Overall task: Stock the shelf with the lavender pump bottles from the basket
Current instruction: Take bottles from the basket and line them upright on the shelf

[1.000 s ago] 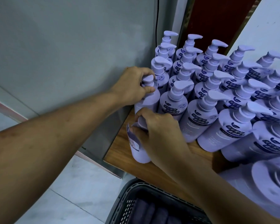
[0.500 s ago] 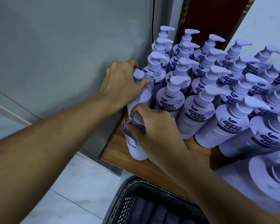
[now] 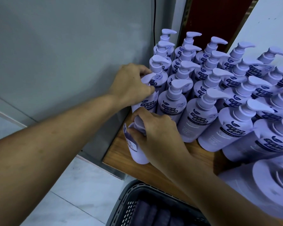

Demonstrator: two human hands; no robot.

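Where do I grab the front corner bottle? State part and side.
Take the front corner bottle by its pump neck, from above and the right, as the right hand does: it stands upright, with the grey panel close on its left.

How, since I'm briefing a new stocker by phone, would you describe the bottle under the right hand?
On the wooden shelf, find the front left corner by the grey wall. The bottle there, gripped by the right hand, stands alone ahead of the rows, its label turned left.

Left hand (image 3: 131,85) gripping bottle (image 3: 147,104), right hand (image 3: 155,132) likewise
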